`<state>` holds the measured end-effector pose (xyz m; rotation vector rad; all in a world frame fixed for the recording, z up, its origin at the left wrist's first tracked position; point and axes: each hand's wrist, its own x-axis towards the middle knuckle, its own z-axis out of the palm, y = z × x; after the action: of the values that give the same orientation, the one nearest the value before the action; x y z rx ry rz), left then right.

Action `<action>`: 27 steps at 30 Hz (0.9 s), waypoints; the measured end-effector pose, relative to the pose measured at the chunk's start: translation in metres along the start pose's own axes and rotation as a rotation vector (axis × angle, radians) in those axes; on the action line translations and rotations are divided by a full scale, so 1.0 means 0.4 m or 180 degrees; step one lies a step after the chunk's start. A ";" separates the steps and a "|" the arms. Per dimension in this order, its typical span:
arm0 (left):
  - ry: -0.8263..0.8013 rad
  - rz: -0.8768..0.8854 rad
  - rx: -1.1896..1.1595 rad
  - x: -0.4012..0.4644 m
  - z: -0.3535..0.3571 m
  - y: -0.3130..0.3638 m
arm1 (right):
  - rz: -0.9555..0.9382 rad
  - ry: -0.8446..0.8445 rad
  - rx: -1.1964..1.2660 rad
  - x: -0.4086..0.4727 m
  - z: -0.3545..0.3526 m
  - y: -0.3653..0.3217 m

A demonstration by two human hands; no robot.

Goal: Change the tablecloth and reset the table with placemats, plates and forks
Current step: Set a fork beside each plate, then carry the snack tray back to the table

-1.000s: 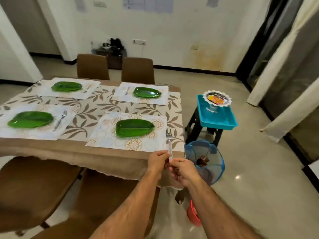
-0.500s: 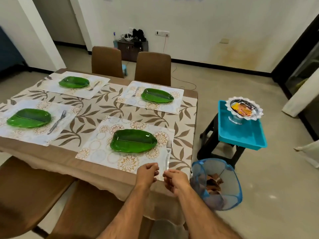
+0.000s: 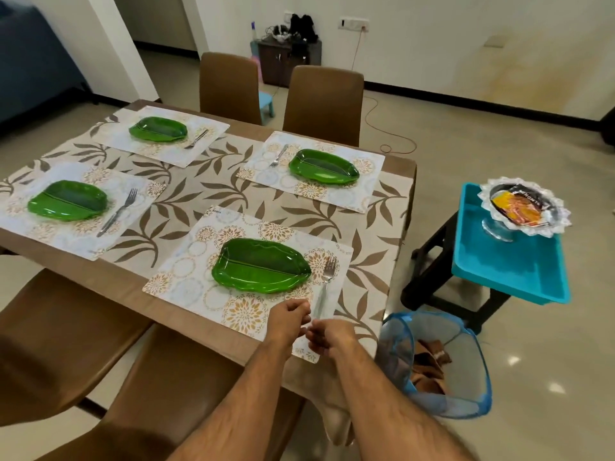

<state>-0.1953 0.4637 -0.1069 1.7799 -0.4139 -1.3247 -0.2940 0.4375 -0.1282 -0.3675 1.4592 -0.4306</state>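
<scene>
At the near corner of the leaf-printed tablecloth [image 3: 213, 191], both hands are hovering with fingers loosely curled, gripping nothing. Left hand [image 3: 287, 319] and right hand [image 3: 329, 337] are sitting just behind the metal fork [image 3: 325, 283], which is lying flat on the floral placemat [image 3: 186, 271], just beside the glossy green leaf-shaped plate [image 3: 261, 265]. Three matching settings are lying farther across the table.

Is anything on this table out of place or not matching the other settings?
Yes: the far right fork lies left of its plate; the other three forks lie right of theirs. Nothing is spilled or damaged.
</scene>
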 end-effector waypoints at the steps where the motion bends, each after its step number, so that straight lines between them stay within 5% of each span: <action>1: 0.0034 -0.0006 -0.0003 -0.005 0.003 -0.004 | 0.0003 -0.0046 -0.0088 -0.006 -0.006 0.003; 12: -0.0118 0.0488 0.0081 -0.180 0.276 0.058 | -0.1471 -0.0247 -0.0899 -0.179 -0.311 -0.130; 16: -0.0436 0.0835 0.0256 -0.281 0.548 0.028 | -0.1892 0.0090 -0.0917 -0.273 -0.621 -0.193; 27: -0.1369 0.0686 0.0146 -0.626 1.281 -0.115 | -0.1836 0.0731 -0.0629 -0.442 -1.483 -0.261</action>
<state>-0.7610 0.4407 -0.0256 1.4312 -0.8524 -1.5469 -0.9020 0.4458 0.0283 -0.9325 1.6130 -0.8117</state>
